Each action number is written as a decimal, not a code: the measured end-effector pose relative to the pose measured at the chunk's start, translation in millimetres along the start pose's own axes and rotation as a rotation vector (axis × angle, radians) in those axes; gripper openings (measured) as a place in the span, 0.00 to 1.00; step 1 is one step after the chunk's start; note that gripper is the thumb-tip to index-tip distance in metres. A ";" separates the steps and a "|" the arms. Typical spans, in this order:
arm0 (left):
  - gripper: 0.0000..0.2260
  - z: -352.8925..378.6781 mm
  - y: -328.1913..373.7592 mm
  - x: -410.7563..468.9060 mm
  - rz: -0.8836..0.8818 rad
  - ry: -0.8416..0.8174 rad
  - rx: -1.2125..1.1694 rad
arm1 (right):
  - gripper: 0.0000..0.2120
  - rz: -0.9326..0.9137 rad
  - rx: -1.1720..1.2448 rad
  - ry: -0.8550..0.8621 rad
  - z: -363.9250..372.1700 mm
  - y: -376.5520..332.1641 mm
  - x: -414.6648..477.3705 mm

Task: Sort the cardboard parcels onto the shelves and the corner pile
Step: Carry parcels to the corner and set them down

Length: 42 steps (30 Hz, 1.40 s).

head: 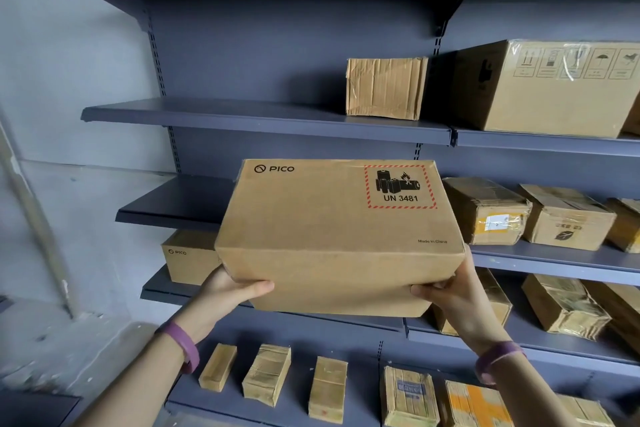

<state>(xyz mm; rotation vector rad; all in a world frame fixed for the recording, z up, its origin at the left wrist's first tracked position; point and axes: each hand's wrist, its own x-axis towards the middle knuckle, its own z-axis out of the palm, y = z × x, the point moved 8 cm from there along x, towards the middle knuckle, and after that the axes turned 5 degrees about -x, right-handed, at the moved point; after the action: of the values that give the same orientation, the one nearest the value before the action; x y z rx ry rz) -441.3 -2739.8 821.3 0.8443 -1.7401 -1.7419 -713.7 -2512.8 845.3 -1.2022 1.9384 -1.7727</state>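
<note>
I hold a brown cardboard parcel (332, 229) marked PICO and UN 3481 in the air in front of the grey shelving. My left hand (232, 291) grips its lower left corner, thumb across the front face. My right hand (450, 291) grips the lower right corner the same way. The parcel is level with the bare left part of the third shelf (173, 208). A second PICO parcel (188, 258) stands on the shelf below, partly hidden behind the held one.
The upper shelf (242, 114) carries a crumpled box (384, 88) and a large carton (554, 87) at the right. Several taped parcels (485, 211) fill the right halves of the middle shelves. Small parcels (266, 374) line the bottom shelf. A wall (52, 114) stands at the left.
</note>
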 end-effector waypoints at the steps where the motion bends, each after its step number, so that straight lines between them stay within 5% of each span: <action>1: 0.09 -0.2 -0.9 -0.6 -0.015 0.026 -0.072 | 0.35 -0.006 -0.012 0.012 -0.7 0.5 -0.3; 3: 0.02 -1.1 -7.3 1.0 -0.069 0.027 -0.171 | 0.36 0.000 -0.033 0.037 -4.5 7.8 1.4; 6: 0.08 -4.5 -10.3 4.0 -0.110 0.061 -0.281 | 0.37 0.007 -0.073 0.061 -8.0 17.3 0.1; 10: 0.08 -3.3 9.3 7.0 0.005 0.145 -0.476 | 0.32 -0.012 -0.117 0.124 -2.5 20.2 -2.5; 15: 0.04 -5.0 24.6 5.5 0.058 0.038 -0.525 | 0.28 -0.061 -0.158 0.214 8.5 12.0 -3.8; 20: 0.47 -4.4 2.7 15.1 -0.150 -0.071 -0.313 | 0.26 -0.112 -0.077 0.238 15.1 -10.4 -0.9; 24: 0.29 -2.5 8.7 22.0 -0.021 0.014 -0.597 | 0.30 -0.148 -0.100 0.218 19.9 -19.1 9.0; 29: 0.41 -6.5 18.4 25.6 0.090 0.071 -0.892 | 0.25 -0.146 -0.077 0.152 20.2 -11.2 16.7; 32: 0.20 -11.5 21.6 25.0 0.143 0.104 -0.937 | 0.17 -0.089 0.100 0.115 19.0 -8.3 18.4; 35: 0.14 -15.2 26.5 26.0 0.203 0.065 -0.958 | 0.11 0.018 0.182 0.119 17.4 2.1 22.0; 39: 0.29 -17.7 32.8 27.3 0.249 0.007 -0.939 | 0.12 0.264 0.363 -0.012 36.6 26.7 27.8; 40: 0.32 -16.7 34.2 26.4 0.247 -0.009 -0.939 | 0.08 0.333 0.513 -0.008 40.5 27.7 27.8; 42: 0.39 -13.1 34.5 26.1 0.227 -0.065 -0.944 | 0.22 0.439 1.017 -0.111 57.1 20.6 23.6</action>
<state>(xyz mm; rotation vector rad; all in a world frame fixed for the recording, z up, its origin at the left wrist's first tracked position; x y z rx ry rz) -450.8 -2768.9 854.5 0.1628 -0.7981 -2.1072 -698.3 -2571.5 821.4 -0.4483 0.8603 -1.9378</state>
